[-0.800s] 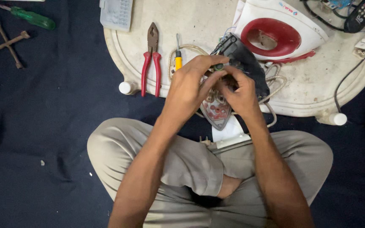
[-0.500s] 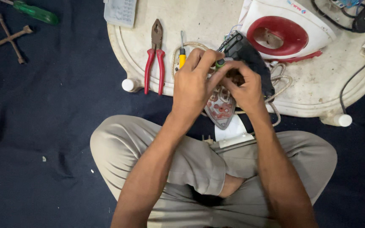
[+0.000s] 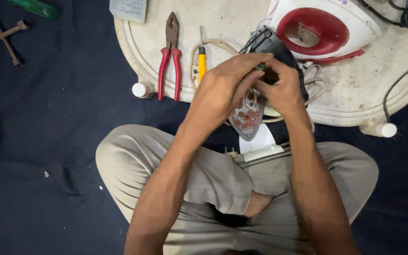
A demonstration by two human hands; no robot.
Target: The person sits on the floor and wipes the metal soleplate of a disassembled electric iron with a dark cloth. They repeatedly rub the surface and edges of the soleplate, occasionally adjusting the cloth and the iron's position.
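Observation:
My left hand (image 3: 225,87) and my right hand (image 3: 282,89) are closed together over a dismantled clothes iron (image 3: 249,115), whose rusty pointed soleplate shows below the fingers. A small green-tipped part (image 3: 260,66) sits pinched between the fingers of both hands. The iron's dark upper body (image 3: 272,42) sticks out behind the hands, over the edge of an overturned white plastic table (image 3: 223,19). A white flat piece (image 3: 260,144) lies under the iron on my lap. What the fingers grip underneath is hidden.
On the white table lie red-handled pliers (image 3: 170,56), a yellow-handled screwdriver (image 3: 201,59), a white-and-red iron shell (image 3: 324,28) and a beige cord (image 3: 315,85). A rusty cross wrench (image 3: 1,35) and a green-handled tool (image 3: 36,7) rest on the dark cloth at left.
The view has shifted slightly; the hands stay clasped on the iron, with small finger movements around the green-tipped part.

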